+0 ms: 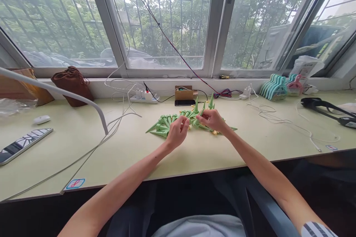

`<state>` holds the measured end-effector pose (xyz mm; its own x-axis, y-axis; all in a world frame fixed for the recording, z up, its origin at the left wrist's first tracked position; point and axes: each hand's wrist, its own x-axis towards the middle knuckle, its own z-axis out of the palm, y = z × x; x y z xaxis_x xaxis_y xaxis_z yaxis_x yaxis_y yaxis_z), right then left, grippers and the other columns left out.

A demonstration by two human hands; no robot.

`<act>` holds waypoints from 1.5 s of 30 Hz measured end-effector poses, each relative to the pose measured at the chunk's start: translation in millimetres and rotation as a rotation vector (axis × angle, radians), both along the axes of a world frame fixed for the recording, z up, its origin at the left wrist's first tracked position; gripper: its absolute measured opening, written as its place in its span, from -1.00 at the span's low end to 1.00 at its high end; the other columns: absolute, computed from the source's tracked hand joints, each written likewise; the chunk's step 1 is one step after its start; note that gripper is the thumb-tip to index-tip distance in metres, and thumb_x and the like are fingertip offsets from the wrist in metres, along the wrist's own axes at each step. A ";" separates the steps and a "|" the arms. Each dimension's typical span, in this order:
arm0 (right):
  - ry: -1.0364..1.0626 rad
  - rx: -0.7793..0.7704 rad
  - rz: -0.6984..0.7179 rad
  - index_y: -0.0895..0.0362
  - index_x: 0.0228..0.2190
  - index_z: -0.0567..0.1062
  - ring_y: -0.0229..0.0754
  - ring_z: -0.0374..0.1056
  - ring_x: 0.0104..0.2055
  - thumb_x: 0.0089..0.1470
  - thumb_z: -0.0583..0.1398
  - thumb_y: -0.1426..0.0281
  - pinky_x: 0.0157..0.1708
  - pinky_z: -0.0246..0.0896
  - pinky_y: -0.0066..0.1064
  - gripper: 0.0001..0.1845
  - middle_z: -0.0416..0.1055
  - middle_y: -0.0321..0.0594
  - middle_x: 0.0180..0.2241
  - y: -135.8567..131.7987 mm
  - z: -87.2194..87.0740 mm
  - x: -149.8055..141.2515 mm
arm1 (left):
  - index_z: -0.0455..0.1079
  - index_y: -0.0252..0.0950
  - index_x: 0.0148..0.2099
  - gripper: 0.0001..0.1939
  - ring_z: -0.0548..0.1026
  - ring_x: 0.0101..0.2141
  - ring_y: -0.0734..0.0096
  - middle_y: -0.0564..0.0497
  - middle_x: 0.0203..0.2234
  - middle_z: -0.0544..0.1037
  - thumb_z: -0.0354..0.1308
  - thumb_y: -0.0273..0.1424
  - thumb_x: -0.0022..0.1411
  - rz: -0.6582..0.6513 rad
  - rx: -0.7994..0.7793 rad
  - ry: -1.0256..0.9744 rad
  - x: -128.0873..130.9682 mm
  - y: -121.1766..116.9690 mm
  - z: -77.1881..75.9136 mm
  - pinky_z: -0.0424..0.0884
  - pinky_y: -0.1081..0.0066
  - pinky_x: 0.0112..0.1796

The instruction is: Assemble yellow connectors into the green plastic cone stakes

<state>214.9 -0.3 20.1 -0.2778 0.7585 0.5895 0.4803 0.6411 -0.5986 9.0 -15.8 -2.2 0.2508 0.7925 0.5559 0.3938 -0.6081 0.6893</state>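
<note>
A heap of green cone-shaped plastic spikes (167, 123) with small yellow bits lies on the pale desk (194, 152) near its middle. My left hand (176, 131) is curled over the heap's front, its fingertips pinched on a green spike. My right hand (213, 120) is closed on another green spike at the heap's right side. The two hands are close together, nearly touching. Two spikes (210, 100) stand upright at the back of the heap.
A phone (22, 144) and a white mouse (41, 119) lie at the left. A white lamp arm (55, 92) crosses there. Behind: a brown pouch (72, 85), power strip (144, 97), small cardboard box (184, 92), cables, teal hangers (274, 87). A black strap (328, 111) lies right.
</note>
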 end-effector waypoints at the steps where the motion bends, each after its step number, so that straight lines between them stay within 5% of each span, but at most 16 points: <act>1: 0.006 0.018 -0.025 0.18 -0.53 0.46 -0.31 0.11 -0.57 0.15 0.19 0.06 -0.56 -0.01 -0.44 -0.55 0.28 -0.31 -0.64 -0.3 6.4 4.5 | 0.23 -0.25 -0.28 -0.74 0.19 -0.63 0.57 0.09 -0.48 0.38 -0.07 -0.20 0.40 -0.007 -0.003 0.007 0.1 0.3 -0.7 0.12 0.50 -0.55; 8: 0.233 0.225 -0.350 0.17 -0.48 0.48 -0.31 0.18 -0.58 0.16 0.18 0.09 -0.54 0.09 -0.46 -0.60 0.33 -0.30 -0.62 19.2 28.6 41.1 | 0.27 -0.25 -0.32 -0.71 0.16 -0.61 0.54 0.12 -0.56 0.33 -0.08 -0.22 0.40 -0.086 0.036 0.110 1.0 2.6 -8.8 0.13 0.49 -0.51; 15: 0.357 0.368 -0.854 0.12 -0.55 0.34 -0.27 0.19 -0.58 0.21 0.08 0.15 -0.45 0.12 -0.44 -0.61 0.28 -0.32 -0.65 43.6 4.9 66.8 | 0.32 -0.27 -0.33 -0.70 0.19 -0.58 0.53 0.11 -0.57 0.35 -0.06 -0.24 0.40 -0.122 0.076 0.159 -0.5 4.1 -12.8 0.16 0.48 -0.47; 23: 0.139 0.224 -0.857 0.05 -0.64 0.13 -0.25 0.08 -0.59 0.11 0.10 0.25 -0.46 0.02 -0.39 -0.63 0.22 -0.31 -0.68 56.9 -19.4 85.5 | 0.38 -0.29 -0.32 -0.70 0.22 -0.57 0.51 0.10 -0.59 0.35 -0.04 -0.27 0.39 -0.177 0.077 0.235 -1.7 3.6 -15.9 0.17 0.46 -0.46; 34: -0.096 -0.066 -0.738 0.08 -0.59 0.26 -0.18 0.25 -0.48 0.15 0.11 0.23 -0.41 0.03 -0.39 -0.67 0.42 -0.16 -0.55 77.2 -47.3 99.9 | 0.34 -0.29 -0.40 -0.73 0.22 -0.54 0.50 0.10 -0.60 0.32 -0.03 -0.35 0.36 -0.223 0.099 0.326 -2.0 1.3 -13.3 0.18 0.44 -0.42; 45: -0.134 -0.097 -0.626 0.07 -0.62 0.18 -0.23 0.14 -0.52 0.20 0.05 0.17 -0.44 -0.05 -0.39 -0.58 0.29 -0.25 -0.62 79.8 -51.8 99.2 | 0.35 -0.28 -0.41 -0.73 0.23 -0.53 0.47 0.11 -0.62 0.30 -0.02 -0.38 0.36 -0.273 0.143 0.395 -2.7 0.4 -15.6 0.18 0.44 -0.40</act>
<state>314.1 79.5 -31.7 0.1684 0.8487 0.5014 0.8203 0.1614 -0.5487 6.3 -15.3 -17.8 0.6515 0.5919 0.4746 0.4218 -0.8026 0.4219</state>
